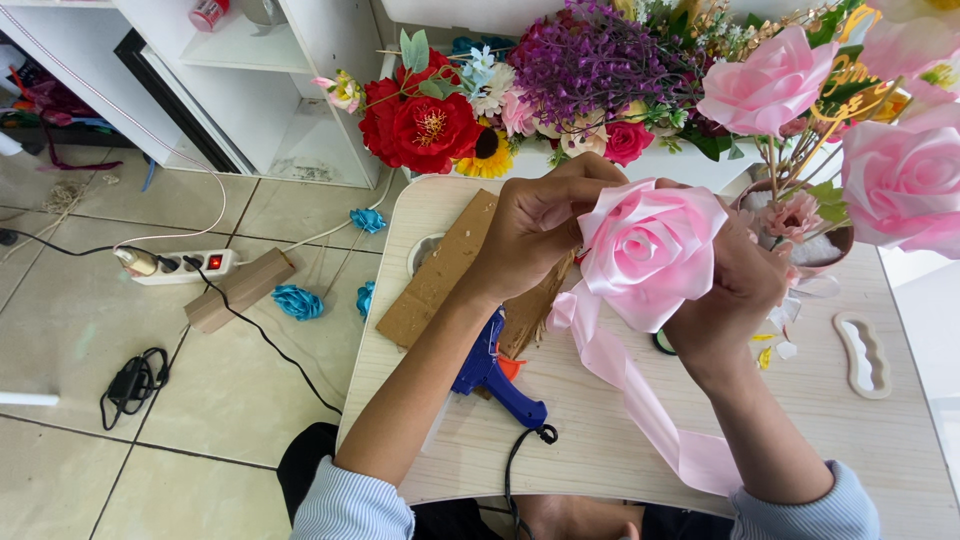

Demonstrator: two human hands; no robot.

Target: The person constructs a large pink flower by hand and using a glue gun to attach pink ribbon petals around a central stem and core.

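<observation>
Both my hands hold a pink ribbon rose above a small light-wood table. My left hand pinches the flower's upper left edge, fingers curled over the petals. My right hand cups the rose from the right and underneath. A long tail of pink ribbon hangs from the flower and trails across the table toward my right sleeve. A blue glue gun lies on the table under my left forearm, its black cord running off the front edge.
A brown cardboard piece and a small round dish lie at the table's left. Artificial flowers and big pink roses crowd the back. On the floor are a power strip, blue ribbon flowers, cables and a white shelf unit.
</observation>
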